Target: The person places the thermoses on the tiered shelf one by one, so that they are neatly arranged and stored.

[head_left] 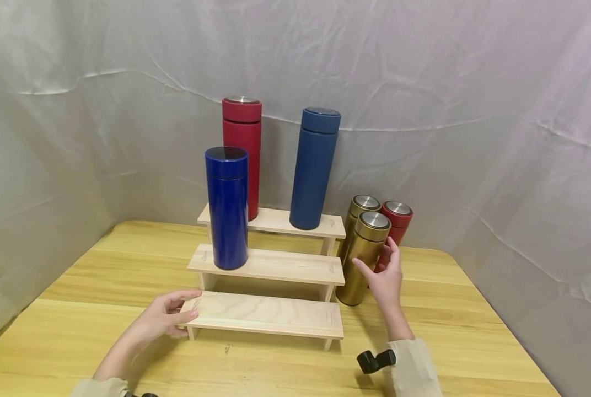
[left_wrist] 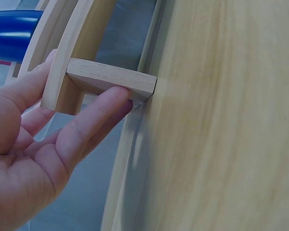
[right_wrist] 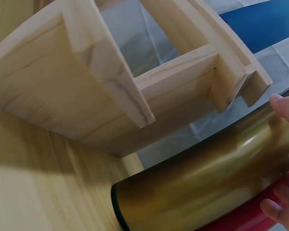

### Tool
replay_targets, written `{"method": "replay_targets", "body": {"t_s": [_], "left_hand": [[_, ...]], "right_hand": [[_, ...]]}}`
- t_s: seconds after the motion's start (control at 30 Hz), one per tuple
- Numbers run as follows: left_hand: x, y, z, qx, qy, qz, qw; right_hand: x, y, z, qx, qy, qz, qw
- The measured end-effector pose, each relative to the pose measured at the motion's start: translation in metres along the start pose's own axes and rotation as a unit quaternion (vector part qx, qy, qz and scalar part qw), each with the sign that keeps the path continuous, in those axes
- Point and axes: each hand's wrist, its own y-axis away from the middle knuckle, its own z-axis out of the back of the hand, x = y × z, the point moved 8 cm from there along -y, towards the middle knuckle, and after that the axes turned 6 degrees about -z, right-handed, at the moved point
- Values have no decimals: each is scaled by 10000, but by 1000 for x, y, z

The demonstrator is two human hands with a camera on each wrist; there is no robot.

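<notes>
The wooden table [head_left: 479,336] spreads beneath both hands. Between them stands a three-step stand [head_left: 270,311], its lowest step gripped at one end by the left hand [head_left: 159,318]. Beyond that hand rise the tall red bottle [head_left: 242,143] and slate-blue bottle [head_left: 315,171] on the top step, a glossy blue bottle [head_left: 228,215] on the middle. The right hand [head_left: 387,278] is spread wide about the front gold bottle [head_left: 356,275]; how firmly it touches, I can't tell. Past its fingers stand a rear gold bottle [head_left: 366,202] and short red bottle [head_left: 399,214].

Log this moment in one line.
left hand: holds bottom step, left end | right hand: at front gold flask, grip unclear | middle step: glossy blue flask | top step: red flask, matte blue flask
</notes>
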Motion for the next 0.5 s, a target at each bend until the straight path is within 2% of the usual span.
{"method": "replay_targets", "body": {"t_s": [0.4,0.5], "left_hand": [[0,0,0,-25,-36,-12,10000],[0,0,0,-26,-25,-17,10000]], "right_hand": [[-15,0,-8,424,147,-333,9984],[-31,-3,-7,407,449,-209,9979]]}}
